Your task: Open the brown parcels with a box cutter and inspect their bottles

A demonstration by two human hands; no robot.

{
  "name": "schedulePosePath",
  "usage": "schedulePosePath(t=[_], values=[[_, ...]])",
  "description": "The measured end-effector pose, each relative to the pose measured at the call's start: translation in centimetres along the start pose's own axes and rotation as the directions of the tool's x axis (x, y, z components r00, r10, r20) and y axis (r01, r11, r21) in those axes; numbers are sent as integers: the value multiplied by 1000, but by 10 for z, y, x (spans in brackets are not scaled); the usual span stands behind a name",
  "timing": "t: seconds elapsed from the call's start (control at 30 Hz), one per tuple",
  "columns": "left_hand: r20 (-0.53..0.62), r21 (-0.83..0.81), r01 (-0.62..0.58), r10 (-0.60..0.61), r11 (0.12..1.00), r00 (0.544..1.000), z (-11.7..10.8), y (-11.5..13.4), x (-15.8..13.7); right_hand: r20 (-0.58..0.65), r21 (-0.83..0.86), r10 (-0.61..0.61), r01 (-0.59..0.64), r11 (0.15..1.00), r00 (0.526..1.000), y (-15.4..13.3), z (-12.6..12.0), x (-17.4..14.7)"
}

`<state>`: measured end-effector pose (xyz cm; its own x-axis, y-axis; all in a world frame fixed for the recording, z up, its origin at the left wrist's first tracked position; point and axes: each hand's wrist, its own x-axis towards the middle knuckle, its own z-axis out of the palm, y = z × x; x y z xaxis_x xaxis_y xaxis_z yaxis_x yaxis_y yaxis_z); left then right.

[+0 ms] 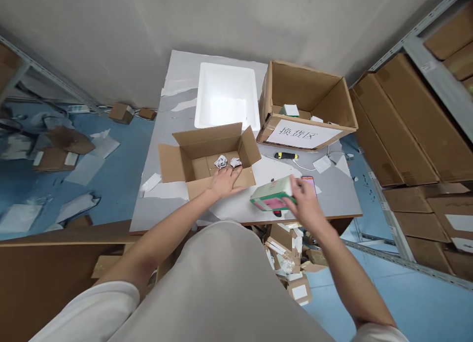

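Note:
A small open cardboard box (192,157) sits on the grey table (332,194), with two crumpled white paper wads (227,161) inside it. My left hand (224,182) rests on the box's near flap, fingers flat and holding nothing. My right hand (305,201) grips a green and pink product box (271,195) just above the table, right of the cardboard box.
A white foam tray (226,95) lies at the back of the table. Beside it stands a large carton (306,103) with a paper label. A yellow-black utility knife (286,155), a phone (309,182) and paper scraps lie nearby. Shelves of cartons (410,125) line the right.

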<state>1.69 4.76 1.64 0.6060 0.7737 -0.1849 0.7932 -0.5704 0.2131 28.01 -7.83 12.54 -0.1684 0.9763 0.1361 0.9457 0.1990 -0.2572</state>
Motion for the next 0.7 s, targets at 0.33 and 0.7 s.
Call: schedulePosePath(t=[0.33, 0.7], values=[[27, -30, -110, 111, 993, 993, -1, -10, 1, -542, -144, 263, -396, 907, 798, 84, -146, 170], [88, -129, -172, 184, 977, 979, -4, -22, 9, -280, 112, 148, -121, 986, 949, 129, -12, 353]])
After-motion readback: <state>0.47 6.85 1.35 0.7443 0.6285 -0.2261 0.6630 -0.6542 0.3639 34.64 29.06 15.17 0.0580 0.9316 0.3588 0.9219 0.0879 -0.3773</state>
